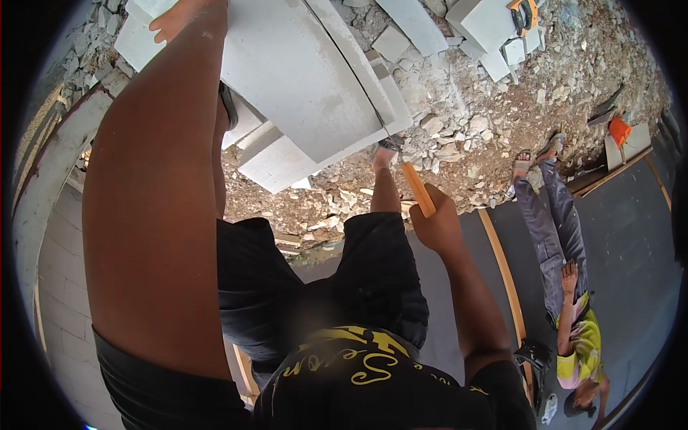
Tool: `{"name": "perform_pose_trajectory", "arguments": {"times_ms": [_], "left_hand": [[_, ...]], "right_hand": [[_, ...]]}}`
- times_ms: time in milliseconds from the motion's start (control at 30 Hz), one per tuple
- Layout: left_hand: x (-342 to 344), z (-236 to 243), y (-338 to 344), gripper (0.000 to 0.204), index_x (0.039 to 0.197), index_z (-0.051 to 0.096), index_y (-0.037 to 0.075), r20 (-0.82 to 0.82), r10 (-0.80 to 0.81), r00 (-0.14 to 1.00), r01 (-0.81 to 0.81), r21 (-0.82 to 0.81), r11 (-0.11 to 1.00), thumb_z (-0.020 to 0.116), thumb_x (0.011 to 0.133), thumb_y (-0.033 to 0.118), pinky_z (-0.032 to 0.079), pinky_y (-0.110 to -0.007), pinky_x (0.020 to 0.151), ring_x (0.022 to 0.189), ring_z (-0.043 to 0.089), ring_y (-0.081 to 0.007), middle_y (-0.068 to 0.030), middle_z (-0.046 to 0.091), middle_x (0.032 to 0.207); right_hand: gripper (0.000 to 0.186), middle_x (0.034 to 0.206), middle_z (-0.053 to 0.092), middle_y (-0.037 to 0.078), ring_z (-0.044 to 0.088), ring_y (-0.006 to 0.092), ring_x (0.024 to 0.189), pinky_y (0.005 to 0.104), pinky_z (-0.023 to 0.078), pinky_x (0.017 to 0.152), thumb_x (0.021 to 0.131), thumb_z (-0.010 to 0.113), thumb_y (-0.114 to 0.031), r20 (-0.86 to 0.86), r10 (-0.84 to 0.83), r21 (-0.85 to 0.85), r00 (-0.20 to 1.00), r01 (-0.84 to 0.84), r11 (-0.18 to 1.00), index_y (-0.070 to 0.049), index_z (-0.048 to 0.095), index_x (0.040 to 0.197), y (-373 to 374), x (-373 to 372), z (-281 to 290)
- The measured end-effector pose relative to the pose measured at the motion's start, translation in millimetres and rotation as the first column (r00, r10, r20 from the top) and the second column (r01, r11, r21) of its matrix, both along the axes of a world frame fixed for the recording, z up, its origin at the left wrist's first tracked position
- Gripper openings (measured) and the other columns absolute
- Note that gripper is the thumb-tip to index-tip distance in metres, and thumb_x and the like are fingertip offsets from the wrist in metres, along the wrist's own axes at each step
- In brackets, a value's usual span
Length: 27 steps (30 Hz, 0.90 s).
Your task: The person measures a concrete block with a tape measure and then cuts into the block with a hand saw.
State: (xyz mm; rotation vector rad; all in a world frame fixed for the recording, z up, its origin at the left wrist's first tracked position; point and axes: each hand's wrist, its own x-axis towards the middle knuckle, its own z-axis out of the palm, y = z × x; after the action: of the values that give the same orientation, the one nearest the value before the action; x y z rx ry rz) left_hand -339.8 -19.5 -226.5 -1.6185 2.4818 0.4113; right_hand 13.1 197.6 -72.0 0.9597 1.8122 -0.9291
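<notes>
My right hand [438,223] is closed round the straight orange-yellow handle [418,188] of what looks like a hand saw. Its thin blade runs in line with a long dark cut in a large pale grey block [308,79], near the block's right side. Most of the blade cannot be made out. My left hand [172,24] is far forward at the upper left, partly hidden by my own arm. Its fingers show stretched out over pale block pieces [136,39], beside the large block; whether they touch cannot be told.
Smaller cut blocks [276,161] lie under the large one. Broken rubble [459,136] covers the ground ahead. Another saw with an orange and black handle [525,16] rests on blocks at the far right. A person [562,236] is at the right, near an orange object [619,132].
</notes>
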Motion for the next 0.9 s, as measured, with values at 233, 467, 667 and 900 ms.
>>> {"name": "perform_pose_trajectory", "arguments": {"times_ms": [233, 467, 667, 900], "left_hand": [[-5, -18, -7, 0.090, 0.145, 0.031, -0.005, -0.066, 0.007, 0.998, -0.011, -0.057, 0.998, 0.046, 0.092, 0.067, 0.038, -0.062, 0.105, 0.132, 0.044, -0.0472, -0.0287, 0.040, 0.144], [-2, -33, -5, 0.084, 0.134, 0.037, -0.005, -0.137, 0.034, 0.990, -0.043, -0.066, 0.997, 0.053, 0.087, 0.063, 0.044, -0.060, 0.093, 0.118, 0.053, -0.0455, -0.0260, 0.046, 0.129], [-8, -40, -9, 0.079, 0.125, 0.042, -0.006, -0.223, 0.070, 0.972, -0.093, -0.092, 0.991, 0.059, 0.084, 0.059, 0.050, -0.057, 0.084, 0.107, 0.060, -0.0441, -0.0237, 0.052, 0.116], [-3, -45, 1, 0.082, 0.130, 0.040, -0.006, -0.239, 0.091, 0.967, -0.105, -0.046, 0.993, 0.058, 0.084, 0.060, 0.050, -0.058, 0.091, 0.118, 0.054, -0.0452, -0.0261, 0.048, 0.129]], "right_hand": [[0.005, 0.069, 0.056, 0.020, 0.054, 0.0336, 0.059, 0.0422, 0.047, 0.060, 0.081, 0.057, -0.001, -0.039, 0.023, -0.017, 0.999, -0.024, 1.000, 0.003, 0.055, 0.084, 25, 44, 69], [0.008, 0.068, 0.055, 0.020, 0.052, 0.0345, 0.058, 0.0424, 0.046, 0.060, 0.082, 0.058, -0.005, -0.048, 0.020, 0.030, 0.999, -0.019, 0.999, 0.001, 0.055, 0.085, 1, 22, 1], [0.009, 0.070, 0.055, 0.016, 0.053, 0.0238, 0.061, 0.0388, 0.046, 0.060, 0.080, 0.061, -0.004, 0.114, -0.039, -0.054, 0.993, 0.045, 0.998, 0.000, 0.055, 0.085, 39, 63, 79], [0.009, 0.071, 0.059, 0.015, 0.055, 0.0255, 0.062, 0.0392, 0.048, 0.062, 0.081, 0.062, -0.007, -0.009, -0.053, -0.102, 0.999, 0.052, 0.993, 0.000, 0.058, 0.086, 54, 28, -20]]}}
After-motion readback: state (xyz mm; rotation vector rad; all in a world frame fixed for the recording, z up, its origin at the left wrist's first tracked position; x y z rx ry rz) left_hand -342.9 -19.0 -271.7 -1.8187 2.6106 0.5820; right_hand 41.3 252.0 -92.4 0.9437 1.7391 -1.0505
